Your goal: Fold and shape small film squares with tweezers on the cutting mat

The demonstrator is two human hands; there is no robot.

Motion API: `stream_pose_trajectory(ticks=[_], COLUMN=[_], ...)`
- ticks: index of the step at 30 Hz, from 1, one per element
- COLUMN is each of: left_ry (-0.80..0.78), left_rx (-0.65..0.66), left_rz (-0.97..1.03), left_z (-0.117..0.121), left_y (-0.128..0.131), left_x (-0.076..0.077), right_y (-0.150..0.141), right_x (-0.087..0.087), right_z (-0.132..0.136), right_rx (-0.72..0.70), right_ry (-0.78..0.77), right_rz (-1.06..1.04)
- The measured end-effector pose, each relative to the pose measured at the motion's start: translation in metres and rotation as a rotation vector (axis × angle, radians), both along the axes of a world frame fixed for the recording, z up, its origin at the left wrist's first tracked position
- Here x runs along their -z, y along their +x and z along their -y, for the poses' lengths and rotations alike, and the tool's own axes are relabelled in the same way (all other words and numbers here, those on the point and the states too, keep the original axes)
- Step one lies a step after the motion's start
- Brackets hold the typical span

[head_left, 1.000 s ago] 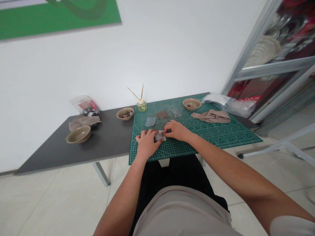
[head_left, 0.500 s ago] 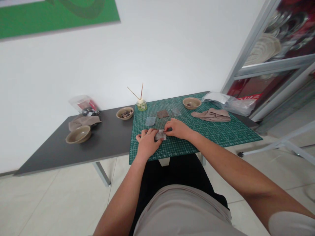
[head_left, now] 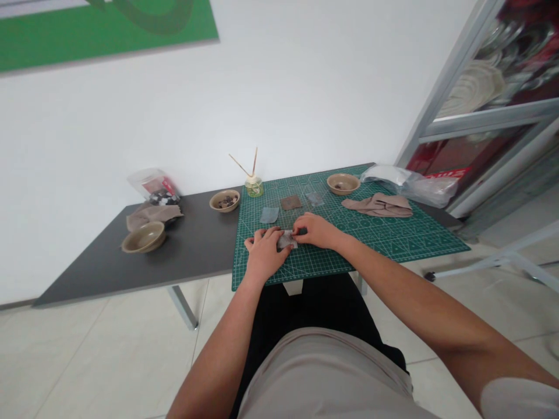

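A small pale grey square piece point(head_left: 287, 240) lies on the green cutting mat point(head_left: 362, 247) between my hands. My left hand point(head_left: 265, 253) rests on the mat with fingers spread, its fingertips and thumb at the piece's left side. My right hand point(head_left: 318, 231) is closed in a pinch at the piece's right edge; what its fingertips hold is too small to make out. Just beyond lie a blue-grey square point(head_left: 269, 215), a brown square point(head_left: 291, 202) and a clear plastic square point(head_left: 315, 199).
Bowls stand at the mat's back point(head_left: 343, 184), beside it with small dark pieces point(head_left: 224, 201), and farther left point(head_left: 144, 238). A glass jar with two sticks point(head_left: 254, 186), brown cloths point(head_left: 379, 205) and plastic bags point(head_left: 408, 181) lie around. A white wall point(head_left: 305, 87) backs the table.
The whole view has shifted slightly, so everything sits a little farther right. Both hands keep their places at the pale piece; nothing else visibly differs.
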State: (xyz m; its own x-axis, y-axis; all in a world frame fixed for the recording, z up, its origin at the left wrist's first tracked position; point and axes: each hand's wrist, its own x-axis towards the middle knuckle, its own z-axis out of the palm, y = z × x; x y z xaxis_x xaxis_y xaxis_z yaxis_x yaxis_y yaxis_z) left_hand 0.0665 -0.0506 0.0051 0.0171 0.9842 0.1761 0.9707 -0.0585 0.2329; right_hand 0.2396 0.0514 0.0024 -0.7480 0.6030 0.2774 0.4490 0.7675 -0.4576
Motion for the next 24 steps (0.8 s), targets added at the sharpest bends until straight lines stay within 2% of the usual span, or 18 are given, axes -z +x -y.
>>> stream_pose_trajectory(ticks=[7, 12, 19, 24], left_ry=[-0.013, -0.044, -0.04, -0.038], left_rx=[-0.013, -0.019, -0.028, -0.027], left_rz=[0.01, 0.009, 0.001, 0.008], left_z=[0.0, 0.001, 0.0, 0.0], left_y=[0.0, 0.001, 0.001, 0.0], left_x=[-0.001, -0.003, -0.002, -0.002], right_y=[-0.016, -0.005, -0.008, -0.016], right_x=[-0.002, -0.001, 0.005, 0.004], right_z=[0.005, 0.006, -0.004, 0.002], right_rx=[-0.013, -0.069, 0.032, -0.013], right_ry=[0.043, 0.016, 0.071, 0.025], right_rz=[0.028, 0.003, 0.004, -0.034])
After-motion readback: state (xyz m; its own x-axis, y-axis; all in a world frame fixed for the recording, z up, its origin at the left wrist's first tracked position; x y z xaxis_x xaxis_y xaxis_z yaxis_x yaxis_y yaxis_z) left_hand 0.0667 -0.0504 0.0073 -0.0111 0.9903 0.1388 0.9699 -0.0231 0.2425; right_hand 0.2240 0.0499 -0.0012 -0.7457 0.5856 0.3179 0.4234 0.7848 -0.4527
